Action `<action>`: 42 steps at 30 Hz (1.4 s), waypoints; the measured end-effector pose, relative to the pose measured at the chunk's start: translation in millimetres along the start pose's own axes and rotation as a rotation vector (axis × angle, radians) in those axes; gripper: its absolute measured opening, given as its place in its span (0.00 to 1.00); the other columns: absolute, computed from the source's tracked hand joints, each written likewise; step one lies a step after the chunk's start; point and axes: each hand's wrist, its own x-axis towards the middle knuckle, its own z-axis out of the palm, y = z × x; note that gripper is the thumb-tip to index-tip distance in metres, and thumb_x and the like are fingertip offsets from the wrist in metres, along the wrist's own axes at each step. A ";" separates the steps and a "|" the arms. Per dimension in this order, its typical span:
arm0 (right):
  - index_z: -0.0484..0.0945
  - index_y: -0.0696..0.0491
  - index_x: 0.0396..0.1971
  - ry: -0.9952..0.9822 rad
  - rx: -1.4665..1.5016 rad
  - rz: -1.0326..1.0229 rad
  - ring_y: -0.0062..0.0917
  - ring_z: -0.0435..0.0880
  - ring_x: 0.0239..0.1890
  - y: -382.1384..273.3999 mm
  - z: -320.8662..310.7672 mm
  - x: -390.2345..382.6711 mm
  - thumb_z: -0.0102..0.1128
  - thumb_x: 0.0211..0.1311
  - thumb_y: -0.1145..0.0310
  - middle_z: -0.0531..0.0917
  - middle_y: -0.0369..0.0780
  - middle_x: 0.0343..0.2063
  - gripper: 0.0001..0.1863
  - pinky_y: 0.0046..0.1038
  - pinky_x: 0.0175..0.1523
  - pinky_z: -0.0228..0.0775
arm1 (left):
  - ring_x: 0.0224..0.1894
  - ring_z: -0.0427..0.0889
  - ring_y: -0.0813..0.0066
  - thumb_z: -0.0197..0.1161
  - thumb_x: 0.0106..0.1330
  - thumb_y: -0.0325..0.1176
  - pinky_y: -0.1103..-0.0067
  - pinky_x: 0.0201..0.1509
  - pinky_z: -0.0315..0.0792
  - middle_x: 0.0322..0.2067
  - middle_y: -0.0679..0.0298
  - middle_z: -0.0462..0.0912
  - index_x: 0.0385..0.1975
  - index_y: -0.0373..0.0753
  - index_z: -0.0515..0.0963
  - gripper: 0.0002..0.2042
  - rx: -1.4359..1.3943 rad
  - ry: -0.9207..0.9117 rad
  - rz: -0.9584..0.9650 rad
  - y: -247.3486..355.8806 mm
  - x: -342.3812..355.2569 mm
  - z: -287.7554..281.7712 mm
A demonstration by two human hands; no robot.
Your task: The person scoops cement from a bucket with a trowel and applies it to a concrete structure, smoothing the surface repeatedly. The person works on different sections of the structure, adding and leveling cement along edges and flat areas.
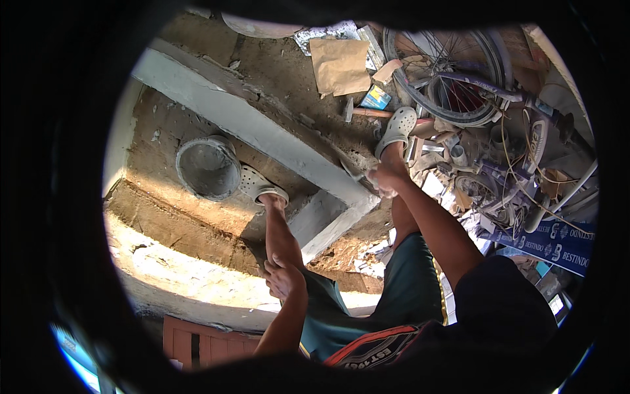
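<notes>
My right hand (386, 178) is closed around a pale, narrow tool (354, 173) at the edge of the white concrete ledge (249, 125). My left hand (283, 281) has curled fingers beside my left shin, lower centre; what they hold, if anything, is unclear, with a dark shape just behind them. A grey bucket coated with wet-looking mix (207, 167) stands left of my left foot in its pale clog (256, 184). My right foot, in a matching clog (397, 131), is higher up, near a hammer (367, 112) with a wooden handle.
Bicycle wheels (453, 72), a frame, cables, pipes and rubble (459, 190) crowd the right side, with a blue printed sheet (558, 243). Brown paper (338, 65) lies at the top. A sunlit curved step (157, 256) runs along the lower left, above a reddish wooden panel (180, 341).
</notes>
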 end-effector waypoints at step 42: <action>0.81 0.46 0.55 -0.144 0.282 -0.066 0.27 0.73 0.35 -95.6 -5.8 -9.4 0.53 0.83 0.54 0.73 0.38 0.33 0.15 0.35 0.37 0.75 | 0.68 0.74 0.50 0.37 0.81 0.64 0.52 0.69 0.67 0.73 0.56 0.69 0.71 0.45 0.71 0.34 0.031 -0.018 0.009 -7.9 -4.6 25.2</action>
